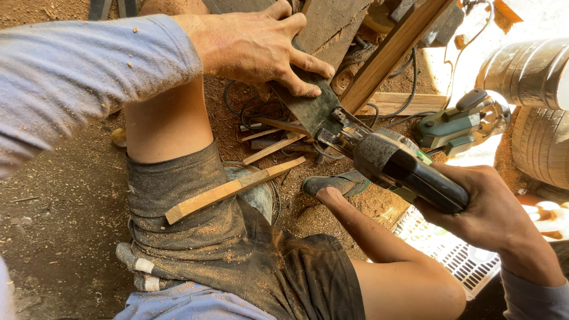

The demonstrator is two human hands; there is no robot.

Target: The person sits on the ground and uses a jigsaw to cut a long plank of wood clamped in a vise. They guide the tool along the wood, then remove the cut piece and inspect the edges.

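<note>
The seated person's left hand (pixel 255 47) presses flat on a dark board (pixel 311 106) at twelve o'clock, while the right hand (pixel 489 207) at four o'clock grips a grey jigsaw (pixel 394 163) meeting the board's end, a wooden strip (pixel 228 191) resting across the thigh.

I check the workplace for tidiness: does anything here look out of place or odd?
Yes. A loose wooden strip lies tilted across the person's lap, and sawdust covers the ground. Offcuts lie scattered under the board.
</note>
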